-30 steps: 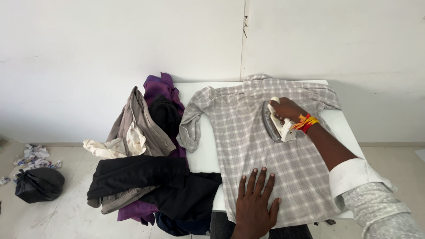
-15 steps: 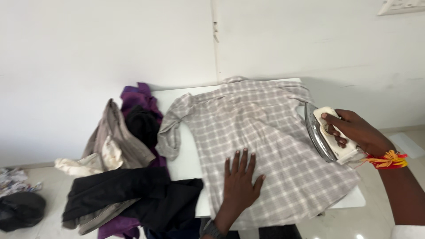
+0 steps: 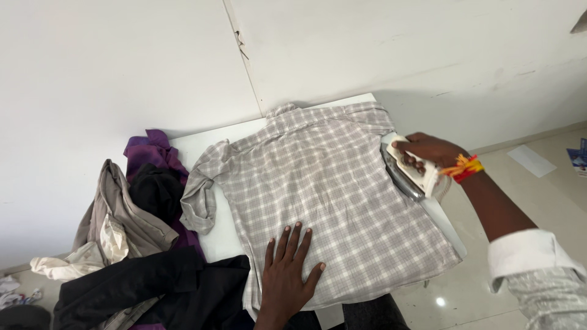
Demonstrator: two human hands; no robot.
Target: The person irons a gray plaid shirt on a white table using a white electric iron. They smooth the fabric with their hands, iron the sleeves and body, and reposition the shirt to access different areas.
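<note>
Clothes pile: a heap of garments lies at the left end of the white table, with purple cloth at the back, a grey piece and a cream piece in the middle, and black cloth in front, spilling over the near edge.
Shirt: the grey-and-white checked shirt lies spread flat on the table, collar toward the wall and hem toward the person; its long axis runs from the far edge to the near edge, slanted a little to the right. One sleeve is folded down beside the clothes pile.
Left hand: the left hand rests palm down, fingers spread and gripping nothing, on the shirt's lower part near the hem.
Iron: the iron is at the shirt's right edge, tilted so its metal soleplate faces left toward the shirt, its length running front to back.
Right hand: the right hand is closed around the iron's white handle; red and yellow threads circle the wrist.
Papers: a pale sheet lies on the floor at the right, and a blue printed piece sits at the frame's edge.
</note>
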